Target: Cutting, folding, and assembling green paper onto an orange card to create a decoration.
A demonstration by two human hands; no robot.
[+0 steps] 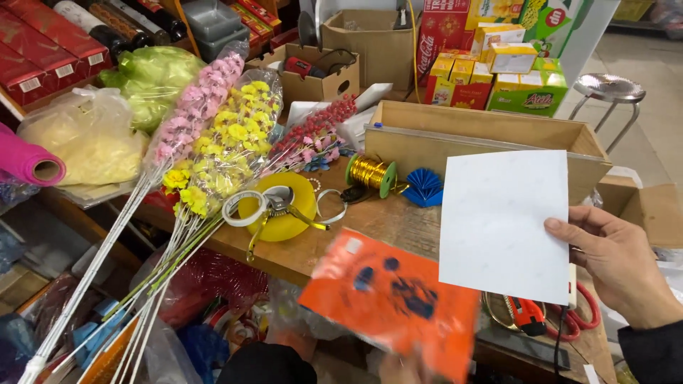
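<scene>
White card stock, a plain rectangular sheet [504, 222], is held upright by the right hand [617, 264], which pinches it at the lower right edge: thumb across the front face, the other fingers hidden behind. The sheet extends up and to the left of that grip, so most of its area is unsupported; as a judgement, a pinch this close to one edge lets the far corner sag or twist, and a firmer hold nearer mid-edge would keep it flat. The left hand [400, 368] sits at the bottom edge of the view and holds an orange printed sheet [393, 297] by its lower margin (the sheet is motion-blurred, so its print cannot be read and the finger closure is only partly visible). The orange sheet lies below and left of the white one, their edges overlapping in view; whether they touch cannot be told. To handle both well, keep the two sheets apart and steady before aligning them. On the wooden counter [398, 224] behind lie a yellow tape roll [283, 206], a gold wire spool [371, 173], a blue paper fan [424, 188] and stems of artificial flowers [220, 146]; red-handled scissors [578, 313] rest under the right hand.
</scene>
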